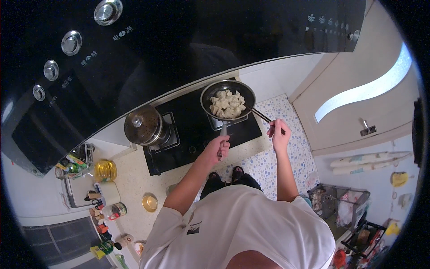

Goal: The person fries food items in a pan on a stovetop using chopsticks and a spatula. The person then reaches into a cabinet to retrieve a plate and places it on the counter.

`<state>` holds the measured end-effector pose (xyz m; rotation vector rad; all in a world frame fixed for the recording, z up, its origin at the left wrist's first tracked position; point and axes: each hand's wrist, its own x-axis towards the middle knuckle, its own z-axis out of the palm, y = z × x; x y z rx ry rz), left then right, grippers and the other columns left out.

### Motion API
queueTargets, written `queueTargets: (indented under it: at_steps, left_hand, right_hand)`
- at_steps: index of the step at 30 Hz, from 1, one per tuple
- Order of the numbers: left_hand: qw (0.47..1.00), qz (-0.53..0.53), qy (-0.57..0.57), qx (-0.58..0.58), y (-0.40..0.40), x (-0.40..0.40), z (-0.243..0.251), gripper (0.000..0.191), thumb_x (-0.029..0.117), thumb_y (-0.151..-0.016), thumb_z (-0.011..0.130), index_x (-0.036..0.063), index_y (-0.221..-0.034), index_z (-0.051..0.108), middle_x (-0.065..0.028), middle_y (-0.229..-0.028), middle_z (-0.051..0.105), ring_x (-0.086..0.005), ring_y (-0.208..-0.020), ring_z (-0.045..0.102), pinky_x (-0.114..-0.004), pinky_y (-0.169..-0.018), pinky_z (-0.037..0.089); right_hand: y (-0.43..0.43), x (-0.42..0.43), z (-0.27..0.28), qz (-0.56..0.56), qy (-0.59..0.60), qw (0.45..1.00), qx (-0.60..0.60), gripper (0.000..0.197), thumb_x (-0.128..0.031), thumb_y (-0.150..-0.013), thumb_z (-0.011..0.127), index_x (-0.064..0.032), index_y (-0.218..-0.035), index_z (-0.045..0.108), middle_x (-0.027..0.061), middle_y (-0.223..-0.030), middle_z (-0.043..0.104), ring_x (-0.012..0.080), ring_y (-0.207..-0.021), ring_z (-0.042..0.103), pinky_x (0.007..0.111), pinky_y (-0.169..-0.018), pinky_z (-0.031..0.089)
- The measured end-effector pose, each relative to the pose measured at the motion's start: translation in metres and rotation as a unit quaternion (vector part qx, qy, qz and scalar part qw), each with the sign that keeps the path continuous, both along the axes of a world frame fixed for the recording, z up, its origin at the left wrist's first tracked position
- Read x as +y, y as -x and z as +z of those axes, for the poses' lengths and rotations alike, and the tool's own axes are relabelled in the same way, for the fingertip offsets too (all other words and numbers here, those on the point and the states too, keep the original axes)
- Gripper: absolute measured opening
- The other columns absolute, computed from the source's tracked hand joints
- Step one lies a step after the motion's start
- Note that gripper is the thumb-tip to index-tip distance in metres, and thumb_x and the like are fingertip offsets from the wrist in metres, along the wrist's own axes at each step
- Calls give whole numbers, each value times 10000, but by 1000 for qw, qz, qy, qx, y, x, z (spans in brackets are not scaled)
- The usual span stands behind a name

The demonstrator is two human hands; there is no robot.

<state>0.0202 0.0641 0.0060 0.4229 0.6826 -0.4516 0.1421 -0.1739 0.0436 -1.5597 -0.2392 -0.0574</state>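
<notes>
A dark frying pan [205,101] full of pale dumplings [227,104] is over the right burner of the black gas stove [188,131]. My left hand [218,149] is closed round the pan's handle [224,128]. In my right hand [278,131] is a pair of dark chopsticks [262,114], their tips at the right side of the dumplings. Whether the pan rests on the burner or is lifted, I cannot tell. A pot with a glass lid [142,124] stands on the left burner.
The black range hood [161,43] hangs over the stove. On the counter to the left are a gold-coloured bowl [149,203], a large bottle of yellow oil [105,170], a knife holder [109,194] and a jar [114,211]. A door [356,111] and wire baskets [336,201] are at right.
</notes>
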Motion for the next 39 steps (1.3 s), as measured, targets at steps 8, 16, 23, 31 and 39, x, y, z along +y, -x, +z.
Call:
queueTargets:
  at_steps: [8,16,23,31,39]
  left_hand:
    - [999,12,24,27,1,-2,-7,125,284,-938,573,167,-958,536,70,-631,427,-41,-453,362,-190,-366,290]
    - [999,-7,-29,25,0,-8,5,131,219,-933,595,171,-942,474,78,-615,405,-33,-436,334,-199,-358,256]
    - [993,-25,-116,-7,3,-6,8,170,112,-900,613,158,-954,459,79,-617,409,-32,-431,329,-204,-356,249]
    - [991,-26,-128,-10,3,-5,2,184,83,-892,607,154,-972,457,76,-620,424,-30,-424,328,-203,-352,251]
    - [986,-33,-161,-4,3,-5,4,184,74,-889,599,154,-972,456,68,-609,425,-36,-416,326,-208,-348,251]
  right_hand:
    - [3,-3,3,8,-44,998,41,430,-264,-1027,432,62,-827,629,70,-759,564,121,-517,551,244,-482,438]
    - [5,-7,0,3,-42,999,32,399,-231,-1024,447,69,-847,643,79,-747,569,118,-518,549,244,-489,431]
    - [5,-8,-1,1,-22,999,32,384,-218,-1022,454,70,-863,652,78,-752,569,115,-517,549,238,-494,431]
    - [5,-8,-3,2,-21,999,29,373,-215,-1023,458,64,-868,652,73,-752,569,114,-525,551,237,-496,435]
    - [5,-8,-9,1,-36,998,42,346,-197,-1021,464,53,-875,652,68,-746,574,113,-530,555,234,-496,439]
